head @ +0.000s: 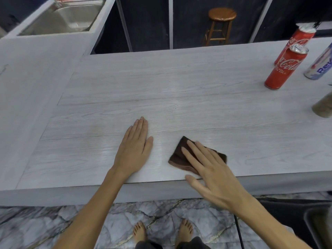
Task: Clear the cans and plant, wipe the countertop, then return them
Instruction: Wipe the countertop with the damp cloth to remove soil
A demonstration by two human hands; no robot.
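There are 3 cans, 2 hands, 1 cloth, 1 stool and 1 sink. 2 of the cans are red: the near red can [285, 67] stands upright on the countertop [179, 97] at the far right, and the far red can [296, 42] stands just behind it, partly hidden by it. The white and blue can [318, 65] is just to their right, and the picture edge cuts it off. Below it, a brown speckled pot [323, 106] shows only at its base, so what is in it cannot be told.

The left hand [133, 150] lies flat on the countertop with its fingers straight and close together, holding nothing. The right hand [213, 169] rests on the brown cloth [181, 157] with its fingers straight and spread, pressing it down near the front edge of the countertop. The hand covers the right part of the cloth. The 2 hands are near each other but do not touch. The cans are well apart from both hands.

The countertop is pale grey with a wood grain pattern, and it shines a little between the hands. The cloth looks soft and folded into a square. The cans are round, smooth and shiny. The stool [221, 24] behind the counter is round and wooden. The sink [61, 18] at the top left is shiny metal, cut off at the top. The floor [45, 225] looks like grey marble, and 2 bare feet stand on it.
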